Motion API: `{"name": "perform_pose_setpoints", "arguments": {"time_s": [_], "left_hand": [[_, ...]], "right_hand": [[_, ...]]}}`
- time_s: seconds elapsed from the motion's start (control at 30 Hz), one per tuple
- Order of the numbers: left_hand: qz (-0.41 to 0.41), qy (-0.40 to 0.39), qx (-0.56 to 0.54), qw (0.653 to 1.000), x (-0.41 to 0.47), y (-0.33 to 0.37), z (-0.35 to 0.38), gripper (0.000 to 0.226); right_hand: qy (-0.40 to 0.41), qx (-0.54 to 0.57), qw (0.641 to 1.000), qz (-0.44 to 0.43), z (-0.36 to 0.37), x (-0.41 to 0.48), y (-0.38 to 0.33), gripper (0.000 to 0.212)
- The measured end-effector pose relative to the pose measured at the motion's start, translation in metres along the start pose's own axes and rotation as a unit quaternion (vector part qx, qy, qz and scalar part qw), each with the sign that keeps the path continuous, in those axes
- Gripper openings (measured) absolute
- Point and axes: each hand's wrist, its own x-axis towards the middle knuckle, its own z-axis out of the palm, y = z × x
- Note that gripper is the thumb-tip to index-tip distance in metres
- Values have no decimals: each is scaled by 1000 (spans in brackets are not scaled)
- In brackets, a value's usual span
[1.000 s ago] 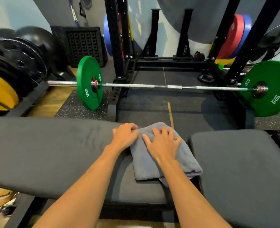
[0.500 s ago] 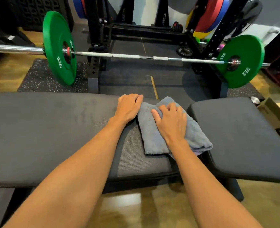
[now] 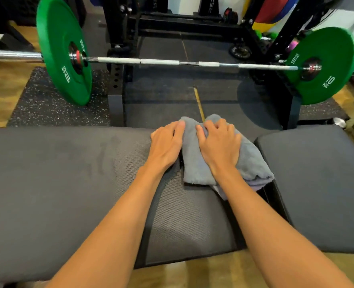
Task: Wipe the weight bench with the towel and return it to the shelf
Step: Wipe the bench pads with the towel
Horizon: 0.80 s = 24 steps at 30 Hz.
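A folded grey towel lies on the dark grey weight bench, at the right end of its long pad beside the gap to the seat pad. My right hand presses on top of the towel with its fingers curled into the cloth at the far edge. My left hand lies flat at the towel's left edge, fingertips on the cloth and palm on the bench pad. Both forearms reach in from the bottom of the view.
Beyond the bench a barbell with two green 10 kg plates rests low across a black rack. Rubber mats cover the wooden floor. More plates lean at the back right. No shelf is in view.
My view has tilted down and drawn closer to the bench. My right fingers have curled and bunched the towel's far edge; both hands stay on the towel at the same spot.
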Motion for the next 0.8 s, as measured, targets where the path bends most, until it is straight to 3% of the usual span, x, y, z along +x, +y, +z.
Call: {"name": "perform_pose_setpoints", "arguments": {"time_s": [0.17,0.3,0.53,0.8], "left_hand": [[-28,-38,-50,998,-5,5,-12,47],[-45,-37,-62,996,-6,8,-20,35],[-41,-98,-20,994,-1,8,-40,49],[-62,-44,-77,994,44,-46,-84,53]], "right_hand": [[-46,-5,999,-18,-8,18,-2,45],[-28,31,999,-29,-36,-60,10,46],[-54,-19,998,-17,-67,-175,-22,44],[15,-30,999,-42,5,-33,-77,36]]}}
